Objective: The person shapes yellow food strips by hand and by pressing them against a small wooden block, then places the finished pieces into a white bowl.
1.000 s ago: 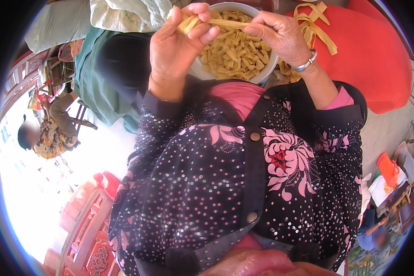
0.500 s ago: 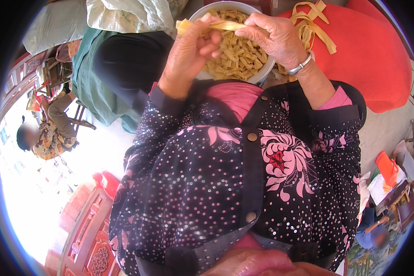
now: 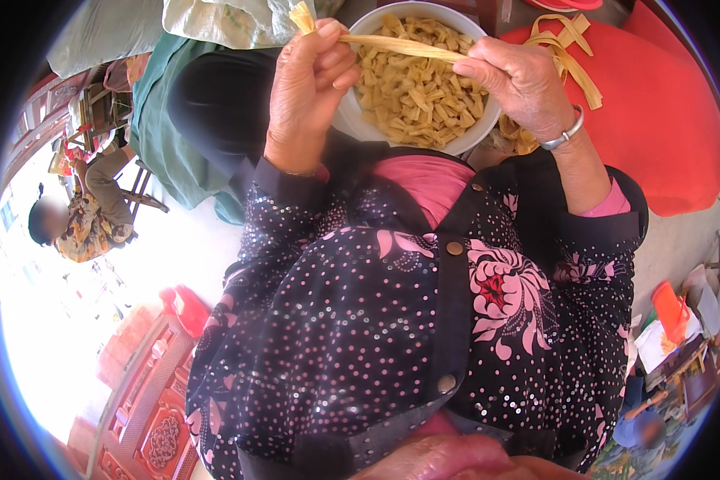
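Note:
A pale yellow flat strip (image 3: 404, 46), dried and fibrous-looking, stretches between my two hands. My left hand (image 3: 308, 84) pinches it near one end, and a short folded or knotted end sticks up above the fingers. Thumb and fingers of my right hand (image 3: 522, 86) are closed on the strip's other end; a silver bracelet circles that wrist. Below the strip is a white round tub (image 3: 448, 150), holding a heap of many short, yellowish folded pieces (image 3: 420, 100). More long loose strips (image 3: 572, 60) lie on the red cloth to the right of my right hand.
Red cloth (image 3: 656, 120) covers the right side; green cloth (image 3: 160, 128) hangs at the left. A pale plastic sack (image 3: 224, 22) lies at the far left. A carved reddish wooden piece (image 3: 148, 408) stands lower left. One person (image 3: 96, 208) sits at left, another (image 3: 640, 428) at lower right.
My hands have moved apart, and the strip between them is now stretched longer. The left hand has shifted left and the right hand right. The tub sits slightly further right in view.

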A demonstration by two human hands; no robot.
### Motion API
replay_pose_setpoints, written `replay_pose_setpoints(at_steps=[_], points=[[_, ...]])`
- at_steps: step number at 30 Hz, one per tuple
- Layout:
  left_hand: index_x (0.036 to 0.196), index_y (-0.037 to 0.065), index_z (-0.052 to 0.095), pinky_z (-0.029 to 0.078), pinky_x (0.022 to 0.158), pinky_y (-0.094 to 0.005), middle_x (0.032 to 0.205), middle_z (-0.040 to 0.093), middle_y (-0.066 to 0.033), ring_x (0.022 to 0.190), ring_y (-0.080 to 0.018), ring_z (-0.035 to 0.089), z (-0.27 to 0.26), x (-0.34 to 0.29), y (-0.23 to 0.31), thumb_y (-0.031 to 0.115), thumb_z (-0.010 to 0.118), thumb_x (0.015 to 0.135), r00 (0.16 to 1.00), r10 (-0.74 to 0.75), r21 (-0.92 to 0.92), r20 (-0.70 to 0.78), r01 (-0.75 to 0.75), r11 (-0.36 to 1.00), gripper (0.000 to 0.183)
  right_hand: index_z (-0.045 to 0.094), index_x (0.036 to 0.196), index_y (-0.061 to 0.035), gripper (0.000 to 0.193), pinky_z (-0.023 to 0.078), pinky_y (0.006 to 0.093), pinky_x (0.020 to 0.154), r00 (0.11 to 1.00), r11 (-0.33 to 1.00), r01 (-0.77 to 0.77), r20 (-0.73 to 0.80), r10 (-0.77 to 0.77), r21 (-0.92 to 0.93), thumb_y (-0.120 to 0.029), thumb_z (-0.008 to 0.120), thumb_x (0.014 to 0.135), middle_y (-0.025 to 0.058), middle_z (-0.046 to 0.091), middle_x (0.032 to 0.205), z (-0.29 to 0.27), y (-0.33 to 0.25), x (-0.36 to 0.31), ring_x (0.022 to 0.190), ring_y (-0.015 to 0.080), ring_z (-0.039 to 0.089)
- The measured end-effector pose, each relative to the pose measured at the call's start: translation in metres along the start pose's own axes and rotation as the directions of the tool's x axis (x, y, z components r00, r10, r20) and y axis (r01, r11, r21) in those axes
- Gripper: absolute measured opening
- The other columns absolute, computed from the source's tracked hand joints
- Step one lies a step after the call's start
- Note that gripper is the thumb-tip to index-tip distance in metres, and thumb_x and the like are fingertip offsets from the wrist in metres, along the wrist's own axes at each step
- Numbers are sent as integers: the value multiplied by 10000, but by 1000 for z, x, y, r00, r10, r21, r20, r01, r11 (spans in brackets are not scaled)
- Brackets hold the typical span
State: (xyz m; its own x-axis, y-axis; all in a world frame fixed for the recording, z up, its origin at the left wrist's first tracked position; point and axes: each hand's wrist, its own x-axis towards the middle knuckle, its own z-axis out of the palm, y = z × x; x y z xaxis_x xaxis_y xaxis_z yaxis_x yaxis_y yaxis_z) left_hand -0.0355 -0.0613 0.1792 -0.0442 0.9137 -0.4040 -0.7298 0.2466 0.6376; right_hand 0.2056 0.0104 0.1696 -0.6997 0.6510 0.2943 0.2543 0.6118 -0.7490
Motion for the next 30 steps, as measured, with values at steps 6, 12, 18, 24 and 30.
replay_pose_setpoints(at_steps=[6, 12, 18, 24, 30], points=[[874, 24, 564, 304, 500, -220, 610, 354, 41, 499, -41, 284, 0, -1, 0, 109, 559, 848, 999, 40, -8, -29, -40, 999, 89, 614, 799, 3, 193, 371, 248, 467, 999, 998, 42, 20, -41, -48, -183, 649, 833, 36, 511, 615, -10, 2, 5, 490, 140, 451], [1069, -4, 529, 494, 753, -401, 828, 531, -93, 664, -141, 500, -13, -3, -3, 161, 506, 901, 946, 52, 208, 320, -124, 970, 237, 615, 771, -83, 183, 440, 292, 483, 980, 970, 134, -122, -160, -202, -249, 691, 768, 36, 589, 648, -24, 12, 11, 549, 214, 567], [974, -21, 608, 366, 992, -506, 1110, 562, -301, 1058, -404, 555, 0, -7, 25, 95, 446, 845, 859, -181, 485, 479, -87, 870, 238, 637, 804, -115, 171, 475, 271, 534, 941, 925, 261, -141, -308, -276, -254, 703, 726, -13, 604, 721, -37, 6, 8, 641, 178, 593], [1184, -51, 391, 362, 992, -420, 1080, 578, -305, 1068, -387, 557, 21, -4, 33, 87, 374, 873, 840, -342, 524, 420, 83, 847, 341, 614, 804, -153, 182, 451, 275, 558, 861, 786, 429, -62, -505, -445, -298, 675, 713, -35, 565, 757, -38, -10, 11, 693, 146, 571], [1211, -62, 402, 494, 728, -344, 920, 623, -224, 733, -281, 629, 41, 3, 4, 205, 385, 946, 752, -523, 541, 400, 267, 798, 377, 568, 763, -142, 121, 426, 275, 574, 819, 698, 513, 40, -573, -500, -248, 616, 727, -30, 487, 684, -15, -16, 9, 680, 139, 533]])
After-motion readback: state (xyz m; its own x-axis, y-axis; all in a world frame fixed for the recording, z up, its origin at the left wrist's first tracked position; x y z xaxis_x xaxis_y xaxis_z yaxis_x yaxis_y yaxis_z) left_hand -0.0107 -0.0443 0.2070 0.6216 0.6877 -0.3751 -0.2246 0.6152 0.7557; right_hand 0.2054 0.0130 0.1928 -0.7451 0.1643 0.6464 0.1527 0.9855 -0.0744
